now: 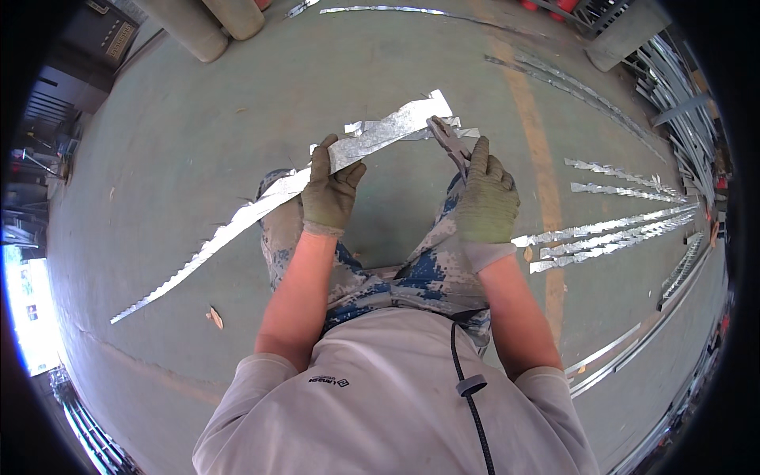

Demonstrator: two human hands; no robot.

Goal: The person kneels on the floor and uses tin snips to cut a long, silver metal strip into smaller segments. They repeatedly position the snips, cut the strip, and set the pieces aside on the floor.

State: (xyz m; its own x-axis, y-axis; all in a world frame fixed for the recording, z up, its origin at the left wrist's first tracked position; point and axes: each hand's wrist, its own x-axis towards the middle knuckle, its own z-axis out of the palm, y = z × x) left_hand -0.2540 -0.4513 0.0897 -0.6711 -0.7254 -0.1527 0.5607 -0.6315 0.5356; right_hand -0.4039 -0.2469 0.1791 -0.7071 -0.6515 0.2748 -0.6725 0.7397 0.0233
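Observation:
A long, shiny sheet-metal strip (273, 192) with notched, jagged edges slants across in front of me, from the lower left up to the middle. My gloved left hand (331, 188) is closed on it, the fingers pressed around its lower edge. In my gloved right hand (488, 198) is a pair of pliers (450, 144), its head at the strip's right end, beside small bent tabs. Whether the jaws grip the metal I cannot make out. Both hands are above my knees in camouflage trousers.
Several notched metal strips (609, 234) lie on the floor to the right, across from a yellow floor line (546, 190). Long profiles (582, 87) and a metal stack (673, 103) are at the far right. Pillars (186, 28) stand at the far left. A dry leaf (214, 317) lies left.

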